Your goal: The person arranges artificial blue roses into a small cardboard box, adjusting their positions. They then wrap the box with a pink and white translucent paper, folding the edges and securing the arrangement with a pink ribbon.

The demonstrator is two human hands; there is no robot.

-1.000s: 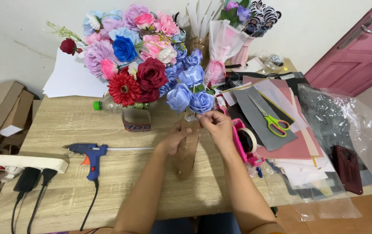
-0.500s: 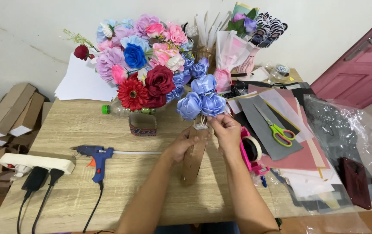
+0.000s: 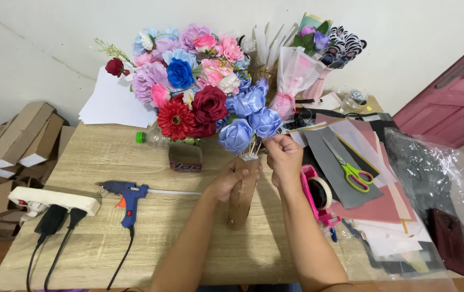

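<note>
A tall brown cardboard stand [image 3: 242,192] rises from the wooden table [image 3: 151,238], and my left hand [image 3: 231,178] grips its upper part. Thin sticks come out of its top and carry several blue satin roses [image 3: 251,121]. My right hand [image 3: 283,154] pinches the stem of the right-hand rose, just below the blooms. Both forearms reach in from the bottom edge.
A large bouquet of mixed fabric flowers [image 3: 186,81] stands behind. A blue glue gun [image 3: 126,194] and a white power strip [image 3: 53,200] lie at left. A pink tape dispenser [image 3: 318,194], green-handled scissors [image 3: 353,173] and stacked coloured sheets [image 3: 383,205] lie at right. Cardboard boxes [image 3: 15,140] sit far left.
The view has shifted slightly. My right hand stays at the rose stems and my left hand keeps hold of the cardboard stand.
</note>
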